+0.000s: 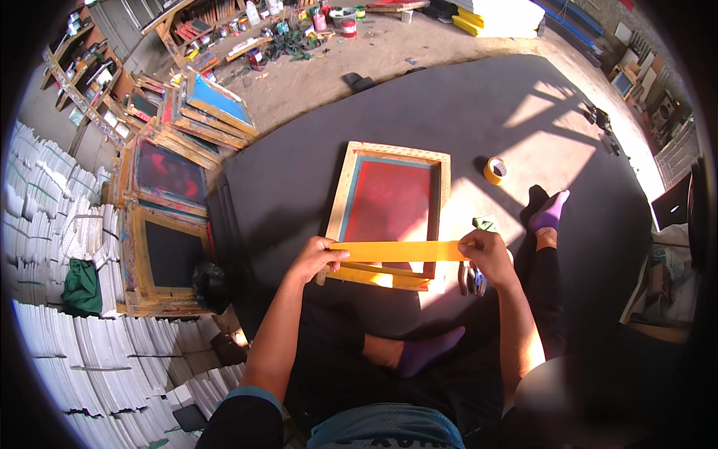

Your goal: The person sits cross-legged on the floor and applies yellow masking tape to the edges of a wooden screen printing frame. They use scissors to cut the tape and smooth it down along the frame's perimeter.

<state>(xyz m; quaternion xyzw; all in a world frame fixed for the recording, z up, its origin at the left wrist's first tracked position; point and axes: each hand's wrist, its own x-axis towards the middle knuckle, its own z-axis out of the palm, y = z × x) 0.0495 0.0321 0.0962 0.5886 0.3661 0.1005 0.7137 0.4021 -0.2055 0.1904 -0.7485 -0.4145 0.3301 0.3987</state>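
Observation:
A strip of yellow tape point(400, 251) is stretched level between my two hands, above the near end of a screen printing frame point(340, 196). The frame has wooden sides and a red mesh with a blue-grey border, and it lies on the dark mat. My left hand point(317, 258) pinches the strip's left end between thumb and fingers. At the other end, my right hand point(488, 254) is closed on the tape. Under and beside my right hand lie pliers-like tools point(472, 280), partly hidden. A roll of yellow tape point(495, 170) rests on the mat, right of the frame.
Wooden screen frames point(168, 176) are stacked at the left, next to tall piles of white paper point(52, 202). My feet in purple socks point(431, 352) are on the dark mat point(299, 161). Paint cans point(348, 28) and shelves stand at the back. A small green item point(485, 224) lies near my right hand.

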